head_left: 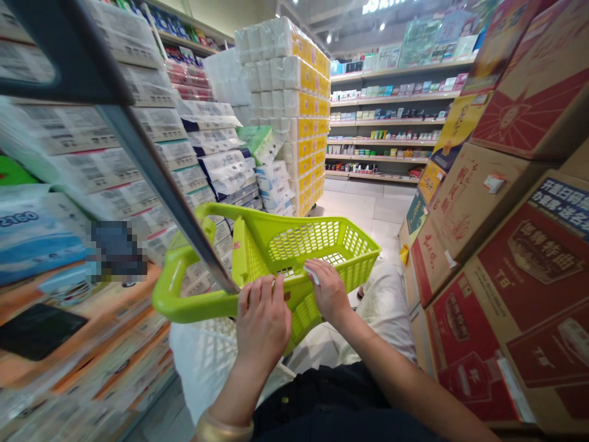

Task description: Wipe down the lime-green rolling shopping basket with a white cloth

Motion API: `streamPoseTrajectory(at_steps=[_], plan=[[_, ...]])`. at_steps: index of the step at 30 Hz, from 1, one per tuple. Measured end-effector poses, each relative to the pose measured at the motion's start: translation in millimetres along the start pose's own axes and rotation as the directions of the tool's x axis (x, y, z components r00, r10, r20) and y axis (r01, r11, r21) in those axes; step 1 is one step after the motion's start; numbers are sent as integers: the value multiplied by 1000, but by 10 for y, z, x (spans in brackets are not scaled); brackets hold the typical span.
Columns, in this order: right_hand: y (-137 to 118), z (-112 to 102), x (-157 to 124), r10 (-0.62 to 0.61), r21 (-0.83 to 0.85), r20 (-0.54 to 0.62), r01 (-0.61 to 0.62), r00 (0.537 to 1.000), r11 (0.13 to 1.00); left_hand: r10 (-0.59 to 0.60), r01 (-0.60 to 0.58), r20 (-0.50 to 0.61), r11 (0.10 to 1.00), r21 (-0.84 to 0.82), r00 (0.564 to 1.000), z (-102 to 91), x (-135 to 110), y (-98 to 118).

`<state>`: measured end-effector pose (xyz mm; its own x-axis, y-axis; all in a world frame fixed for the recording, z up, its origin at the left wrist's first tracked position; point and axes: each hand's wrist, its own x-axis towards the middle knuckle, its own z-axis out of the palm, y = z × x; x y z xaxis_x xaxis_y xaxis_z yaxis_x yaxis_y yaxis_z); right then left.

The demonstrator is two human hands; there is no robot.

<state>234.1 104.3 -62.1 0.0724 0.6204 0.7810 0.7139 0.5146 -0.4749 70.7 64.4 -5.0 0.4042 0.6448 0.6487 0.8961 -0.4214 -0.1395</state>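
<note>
A lime-green plastic shopping cart (304, 239) with lattice basket walls stands sideways in front of me. My left hand (264, 313) is curled over its near side rim, close to the handle end. Farther along the same rim, my right hand (329, 288) presses a small folded white wipe or tissue (311, 273) against the plastic, its fingers bent over the edge. The cart's looped handle (172, 301) lies to the left. A metal pole (165, 190) with a dark grip (83, 55) slants down to the rim beside my left hand. The basket floor shows through its holes.
Stacked red and brown cartons (519, 270) line the right side. Packs of tissue (147, 147) are piled at left, with a black flat device (39, 331) on an orange pack. Yellow-and-white paper bundles (304, 123) stand ahead, and stocked shelves (386, 123) cross the back.
</note>
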Motion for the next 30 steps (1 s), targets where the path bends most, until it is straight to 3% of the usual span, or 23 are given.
streamPoseTrajectory(at_steps=[9,15,21,30], plan=[[-115,27,-136,-76,124,12,74,997,990,-9,9,44,1000,-12,999,-43,-1,-5],[-27,-98,-178,-10,97,-113,21,994,995,12,-10,36,999,-53,999,-74,-1,-30],[-353,41,-77,-178,198,-87,192,980,961,5,-2,41,998,-58,999,-74,-2,-33],[-313,57,-143,-221,163,-105,236,970,958,2,0,40,998,-62,999,-71,-7,-21]])
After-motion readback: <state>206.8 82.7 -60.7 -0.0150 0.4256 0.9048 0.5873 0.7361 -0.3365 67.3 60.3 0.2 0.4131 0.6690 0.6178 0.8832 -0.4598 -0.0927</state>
